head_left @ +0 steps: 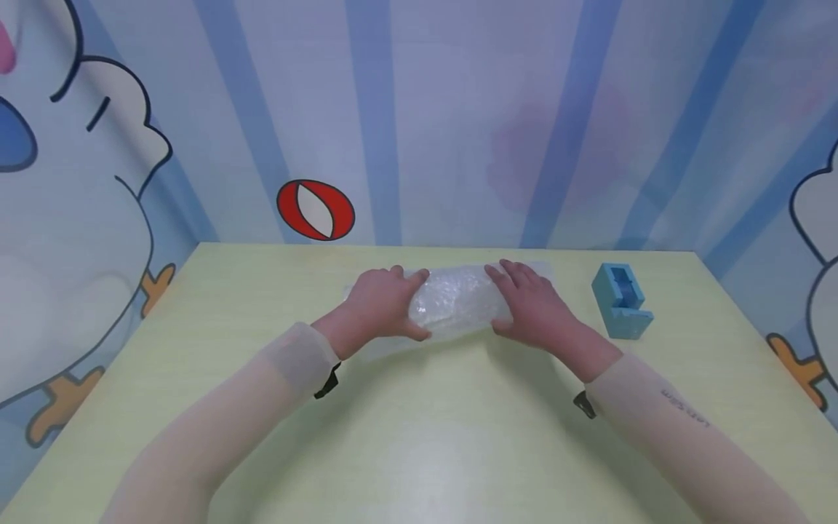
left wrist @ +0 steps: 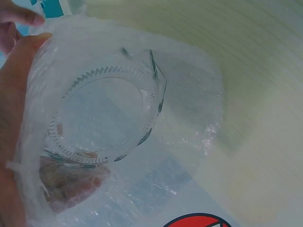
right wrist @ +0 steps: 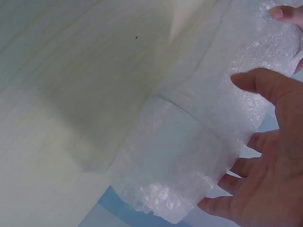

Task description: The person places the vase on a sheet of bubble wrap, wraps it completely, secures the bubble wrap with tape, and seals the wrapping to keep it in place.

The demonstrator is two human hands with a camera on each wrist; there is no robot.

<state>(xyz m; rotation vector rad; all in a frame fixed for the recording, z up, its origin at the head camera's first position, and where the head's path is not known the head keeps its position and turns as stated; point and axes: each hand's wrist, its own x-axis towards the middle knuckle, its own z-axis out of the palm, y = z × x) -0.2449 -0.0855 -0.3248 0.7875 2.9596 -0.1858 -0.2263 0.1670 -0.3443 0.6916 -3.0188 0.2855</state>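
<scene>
On the pale yellow-green table [head_left: 419,437] I have a clear glass jar rolled in bubble wrap [head_left: 455,302] lying sideways near the far edge. My left hand [head_left: 382,302] and right hand [head_left: 533,306] curl round its ends, apparently to keep the wrap from unrolling. The small blue tape dispenser [head_left: 620,300] stands just beside my right hand, within easy reach.

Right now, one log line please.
left hand: grips clear bubble-wrapped glass jar | right hand: grips it | blue tape dispenser: right, untouched
</scene>
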